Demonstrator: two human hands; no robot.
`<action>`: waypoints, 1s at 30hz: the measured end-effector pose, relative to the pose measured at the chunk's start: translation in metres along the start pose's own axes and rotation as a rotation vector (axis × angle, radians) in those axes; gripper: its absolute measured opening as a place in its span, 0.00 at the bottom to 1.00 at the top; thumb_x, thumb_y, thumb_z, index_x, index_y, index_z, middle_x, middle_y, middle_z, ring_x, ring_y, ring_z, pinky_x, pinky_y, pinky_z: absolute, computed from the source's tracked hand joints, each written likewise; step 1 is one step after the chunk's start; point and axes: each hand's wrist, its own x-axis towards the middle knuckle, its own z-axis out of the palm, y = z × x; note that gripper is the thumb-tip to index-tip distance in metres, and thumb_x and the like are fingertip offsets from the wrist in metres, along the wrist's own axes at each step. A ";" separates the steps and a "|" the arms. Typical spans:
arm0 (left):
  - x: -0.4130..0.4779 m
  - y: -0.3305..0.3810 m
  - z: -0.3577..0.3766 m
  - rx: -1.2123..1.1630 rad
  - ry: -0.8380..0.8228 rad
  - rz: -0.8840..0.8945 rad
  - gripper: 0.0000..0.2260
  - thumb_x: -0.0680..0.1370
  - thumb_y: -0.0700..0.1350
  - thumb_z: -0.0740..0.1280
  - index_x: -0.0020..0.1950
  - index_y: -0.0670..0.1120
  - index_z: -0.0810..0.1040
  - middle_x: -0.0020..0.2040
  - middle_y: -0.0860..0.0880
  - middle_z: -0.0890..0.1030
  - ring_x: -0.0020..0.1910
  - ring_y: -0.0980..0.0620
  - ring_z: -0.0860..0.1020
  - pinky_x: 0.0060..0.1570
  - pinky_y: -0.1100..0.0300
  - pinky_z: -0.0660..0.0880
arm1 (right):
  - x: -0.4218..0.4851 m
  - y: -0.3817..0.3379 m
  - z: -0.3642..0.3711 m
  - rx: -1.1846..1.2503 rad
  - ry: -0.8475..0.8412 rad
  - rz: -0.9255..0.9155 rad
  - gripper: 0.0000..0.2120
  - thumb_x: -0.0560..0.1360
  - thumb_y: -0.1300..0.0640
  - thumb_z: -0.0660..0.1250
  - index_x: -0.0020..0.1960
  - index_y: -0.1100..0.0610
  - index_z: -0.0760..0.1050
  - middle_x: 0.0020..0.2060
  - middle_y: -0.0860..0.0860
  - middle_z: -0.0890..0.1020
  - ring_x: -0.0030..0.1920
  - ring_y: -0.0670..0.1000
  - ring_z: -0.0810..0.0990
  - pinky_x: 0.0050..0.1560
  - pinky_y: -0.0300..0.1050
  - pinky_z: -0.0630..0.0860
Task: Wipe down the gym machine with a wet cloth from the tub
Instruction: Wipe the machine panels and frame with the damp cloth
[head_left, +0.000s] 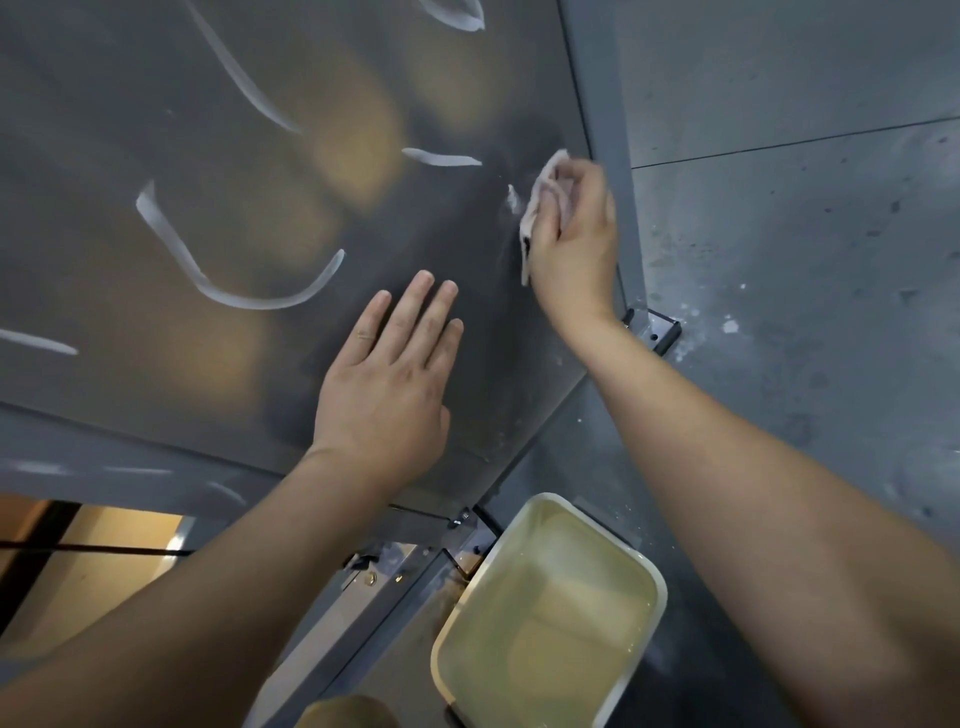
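The right grip (571, 234) clutches the bunched cloth (540, 208) against the machine's dark panel (130, 104) near its right edge. The left grip (387, 379) rests flat on the panel, fingers straight. White streaks (166, 228) elsewhere suggest most wiping remains; the tub (661, 592) stands below.

Glossy grey panel (260, 208), cloth (540, 208)

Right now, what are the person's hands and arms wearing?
Nothing visible. The left hand and right hand show no gloves, rings or watch, and the left forearm and right forearm are bare, with no sleeve in view.
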 end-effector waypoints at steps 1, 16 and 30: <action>0.000 0.001 0.000 0.004 -0.003 0.001 0.34 0.77 0.54 0.60 0.83 0.47 0.58 0.84 0.44 0.45 0.83 0.44 0.39 0.80 0.45 0.36 | 0.005 -0.005 0.002 0.015 0.031 0.002 0.12 0.82 0.59 0.63 0.64 0.64 0.76 0.57 0.58 0.79 0.56 0.51 0.77 0.56 0.31 0.69; 0.000 0.002 -0.002 0.007 0.004 -0.010 0.34 0.76 0.53 0.60 0.82 0.46 0.62 0.84 0.44 0.49 0.83 0.44 0.43 0.80 0.44 0.40 | -0.027 -0.011 -0.004 -0.114 -0.237 -0.384 0.13 0.80 0.58 0.62 0.59 0.62 0.79 0.51 0.60 0.76 0.44 0.60 0.79 0.44 0.51 0.78; -0.001 0.000 -0.002 0.030 -0.007 0.009 0.34 0.77 0.54 0.58 0.83 0.47 0.58 0.84 0.44 0.45 0.83 0.44 0.40 0.80 0.45 0.38 | -0.012 -0.009 -0.009 0.084 -0.096 -0.021 0.05 0.78 0.63 0.65 0.54 0.60 0.75 0.53 0.53 0.77 0.54 0.51 0.79 0.58 0.50 0.78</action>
